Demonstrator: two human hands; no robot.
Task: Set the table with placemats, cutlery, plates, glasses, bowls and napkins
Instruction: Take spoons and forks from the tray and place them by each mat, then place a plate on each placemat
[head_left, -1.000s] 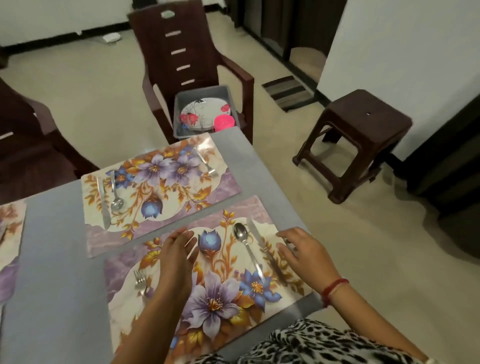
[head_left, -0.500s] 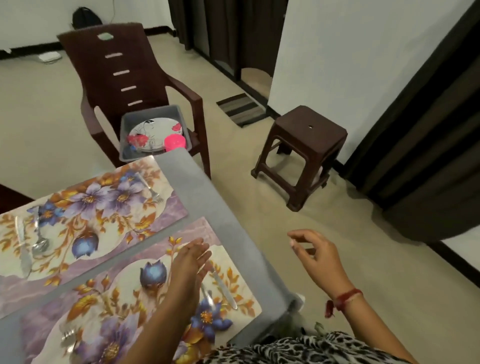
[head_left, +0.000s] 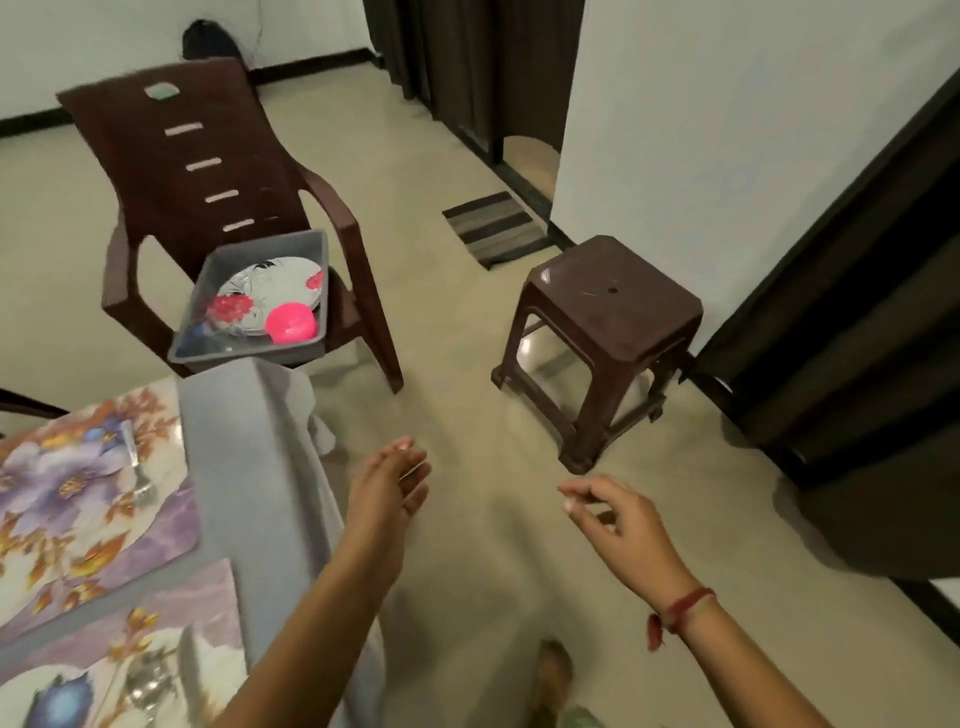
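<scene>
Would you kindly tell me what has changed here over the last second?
Both hands left the near placemat: the left hand lifted off it, the right hand drew away from the knife; both now hang empty over the floor. Cutlery stayed on the placemats; plates and pink bowl stayed in the tub on the chair.

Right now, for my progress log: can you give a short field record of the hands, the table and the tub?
left hand: empty, fingers straight, off the table edge
right hand: empty, fingers loosely curled
far placemat: fork on it
near placemat: blurred cutlery
grey tub: on brown chair seat, holds floral plate, pink bowl
</scene>
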